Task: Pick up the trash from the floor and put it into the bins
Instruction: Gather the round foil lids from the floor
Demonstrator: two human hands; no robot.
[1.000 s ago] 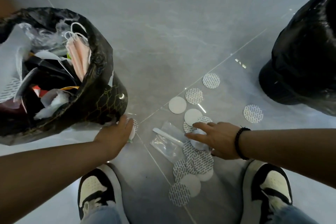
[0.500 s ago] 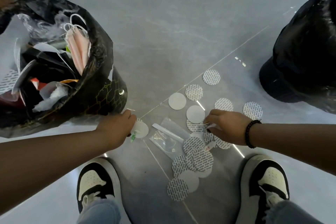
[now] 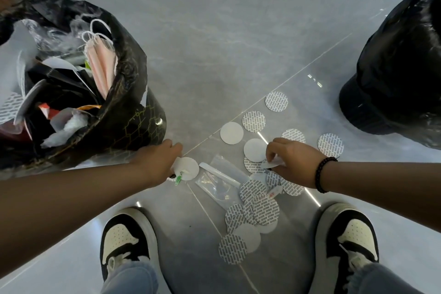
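Pinching white disc (image 3: 270, 164) in right hand (image 3: 292, 164); left hand (image 3: 158, 166) grips disc with green scrap (image 3: 187, 169). Better lift edges cleanly, then drop into left bin (image 3: 133, 93).

Round discs (image 3: 254, 121) between two hands (image 3: 159, 162), bins (image 3: 133, 112) beside.

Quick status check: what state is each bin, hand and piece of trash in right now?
left bin: open, liner filled with trash
right bin: black-bagged, inside not visible
left hand: holds white disc and a green-tipped scrap
right hand: pinches a disc just above the pile
clear plastic bag: flat on floor
other discs: scattered, some overlapping
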